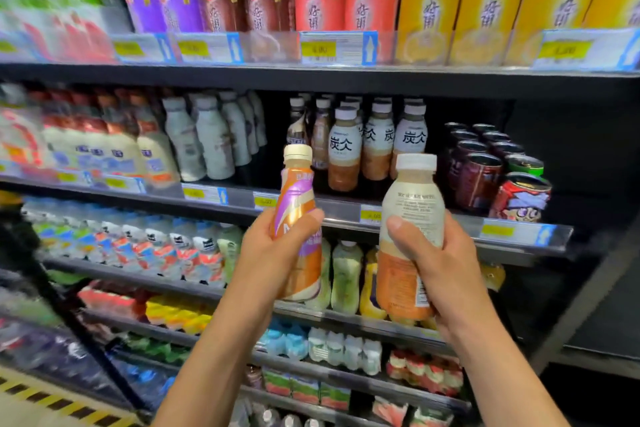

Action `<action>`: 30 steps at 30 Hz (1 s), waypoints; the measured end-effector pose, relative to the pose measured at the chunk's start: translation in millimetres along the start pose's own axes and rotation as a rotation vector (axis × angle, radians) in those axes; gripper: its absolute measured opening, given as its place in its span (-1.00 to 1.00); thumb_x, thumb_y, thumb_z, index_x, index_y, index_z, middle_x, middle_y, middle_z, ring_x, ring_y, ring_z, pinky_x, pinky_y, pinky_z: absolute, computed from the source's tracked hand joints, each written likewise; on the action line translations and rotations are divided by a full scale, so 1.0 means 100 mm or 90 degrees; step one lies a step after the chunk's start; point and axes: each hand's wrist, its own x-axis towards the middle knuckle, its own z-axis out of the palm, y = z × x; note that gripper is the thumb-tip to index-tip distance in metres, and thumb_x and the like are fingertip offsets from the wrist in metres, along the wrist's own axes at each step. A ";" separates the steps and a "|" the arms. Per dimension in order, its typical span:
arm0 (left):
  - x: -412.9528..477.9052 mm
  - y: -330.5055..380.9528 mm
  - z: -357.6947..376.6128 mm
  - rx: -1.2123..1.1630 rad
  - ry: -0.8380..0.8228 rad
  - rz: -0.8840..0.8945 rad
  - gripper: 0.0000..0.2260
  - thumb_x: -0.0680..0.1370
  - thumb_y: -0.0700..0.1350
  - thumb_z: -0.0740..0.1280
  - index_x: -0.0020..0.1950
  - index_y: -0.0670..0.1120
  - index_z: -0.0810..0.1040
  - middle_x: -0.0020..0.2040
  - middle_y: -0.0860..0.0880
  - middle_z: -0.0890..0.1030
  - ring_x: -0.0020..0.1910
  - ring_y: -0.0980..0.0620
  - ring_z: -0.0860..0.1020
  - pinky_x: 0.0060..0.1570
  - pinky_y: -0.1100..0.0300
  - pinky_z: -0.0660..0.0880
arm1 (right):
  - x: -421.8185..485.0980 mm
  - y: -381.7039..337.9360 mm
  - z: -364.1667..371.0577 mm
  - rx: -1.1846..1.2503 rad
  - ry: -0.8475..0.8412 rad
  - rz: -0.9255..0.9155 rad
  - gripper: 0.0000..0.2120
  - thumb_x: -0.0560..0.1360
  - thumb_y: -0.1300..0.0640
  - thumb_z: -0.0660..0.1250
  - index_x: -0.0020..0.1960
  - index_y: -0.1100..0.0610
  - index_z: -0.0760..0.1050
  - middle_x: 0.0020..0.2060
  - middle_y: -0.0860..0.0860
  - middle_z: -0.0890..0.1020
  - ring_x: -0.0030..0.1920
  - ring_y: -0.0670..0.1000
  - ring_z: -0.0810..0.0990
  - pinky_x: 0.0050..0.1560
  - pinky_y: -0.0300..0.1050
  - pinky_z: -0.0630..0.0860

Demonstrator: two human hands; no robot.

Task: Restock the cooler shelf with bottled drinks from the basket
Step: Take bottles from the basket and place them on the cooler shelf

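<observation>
My left hand (273, 253) grips an orange-and-purple labelled bottle (297, 191) with a cream cap, held upright in front of the cooler. My right hand (440, 263) grips a cream-and-orange bottle (412, 204) with a white cap, its back label facing me. Both bottles are raised before the second shelf (346, 210), just below a row of matching white-capped bottles (344, 149) with black characters. An empty dark gap lies on that shelf left of this row. The basket is out of view.
Dark cans (485, 166) stand on the same shelf at the right. White bottles (207, 139) fill its left part. Yellow, red and purple cartons (429, 10) line the top shelf. Lower shelves hold water and juice bottles (346, 274). A striped floor marking (62, 404) runs bottom left.
</observation>
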 end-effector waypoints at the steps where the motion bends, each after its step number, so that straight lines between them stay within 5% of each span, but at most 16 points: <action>1: 0.07 0.00 -0.02 0.001 0.001 0.005 -0.73 0.42 0.06 0.52 0.00 -0.03 0.59 -0.14 -0.16 0.64 -0.18 -0.16 0.63 -0.17 -0.05 0.57 | 0.07 0.01 0.03 -0.005 0.000 -0.002 -0.60 0.30 -0.17 0.54 0.09 -0.09 0.58 -0.08 -0.02 0.72 -0.12 0.00 0.70 -0.19 -0.07 0.59; 6: 0.48 0.01 -0.06 0.009 0.015 0.010 -0.71 0.43 0.10 0.51 0.02 -0.02 0.56 -0.13 -0.14 0.65 -0.17 -0.12 0.64 -0.07 -0.16 0.60 | 0.41 0.03 0.12 -0.013 0.008 -0.011 -0.56 0.31 -0.18 0.55 0.12 -0.06 0.58 -0.07 -0.02 0.71 -0.13 -0.04 0.70 -0.22 -0.13 0.56; 10: 0.83 0.06 -0.05 0.015 0.029 0.032 -0.67 0.43 0.18 0.47 0.04 0.02 0.56 -0.11 -0.03 0.66 -0.15 -0.01 0.65 -0.07 -0.03 0.59 | 0.72 -0.01 0.18 -0.013 0.029 -0.018 -0.70 0.42 -0.06 0.48 0.11 -0.02 0.57 -0.08 0.01 0.71 -0.19 -0.08 0.69 -0.28 -0.18 0.58; 17: 1.47 0.13 -0.04 0.019 0.019 0.039 -0.63 0.46 0.28 0.36 0.01 0.00 0.50 0.01 -0.19 0.65 0.00 -0.19 0.66 0.02 -0.16 0.61 | 1.24 -0.02 0.32 0.037 0.058 0.056 -0.71 0.45 -0.06 0.48 0.10 0.04 0.60 -0.02 0.16 0.71 -0.03 0.20 0.71 -0.06 0.21 0.66; 23: 2.07 0.00 -0.06 0.084 0.025 -0.030 -0.74 0.55 0.12 0.27 -0.06 -0.07 0.39 -0.22 -0.02 0.51 -0.26 0.04 0.53 -0.17 0.17 0.47 | 1.61 0.06 0.35 0.001 0.165 0.061 -0.83 0.41 0.07 0.50 -0.06 0.10 0.60 -0.26 -0.01 0.69 -0.27 -0.04 0.69 -0.37 -0.20 0.55; 26: 2.28 -0.04 -0.05 0.126 0.045 0.006 -0.74 0.57 0.07 0.35 -0.12 -0.07 0.38 -0.46 0.07 0.44 -0.53 0.21 0.43 -0.47 0.41 0.35 | 1.76 0.12 0.34 -0.024 0.179 0.049 -0.77 0.40 0.15 0.53 0.03 0.12 0.61 -0.24 -0.06 0.69 -0.28 -0.13 0.69 -0.45 -0.35 0.48; 28: 2.41 -0.09 -0.04 0.134 0.051 0.042 -0.79 0.56 0.01 0.41 0.01 -0.06 0.44 -0.31 0.06 0.52 -0.34 0.14 0.51 -0.29 0.41 0.42 | 1.83 0.17 0.35 -0.046 0.166 0.038 -0.70 0.38 0.17 0.56 0.07 0.09 0.60 -0.23 -0.10 0.69 -0.31 -0.23 0.67 -0.40 -0.37 0.51; 30: 2.57 -0.16 -0.03 0.133 0.068 0.076 -0.71 0.52 -0.10 0.46 0.15 -0.13 0.45 -0.13 -0.02 0.56 -0.13 -0.01 0.53 -0.04 0.19 0.47 | 1.91 0.24 0.35 -0.063 0.155 0.025 -0.59 0.31 0.15 0.62 0.12 0.04 0.59 -0.15 -0.10 0.73 -0.17 -0.17 0.71 -0.20 -0.24 0.60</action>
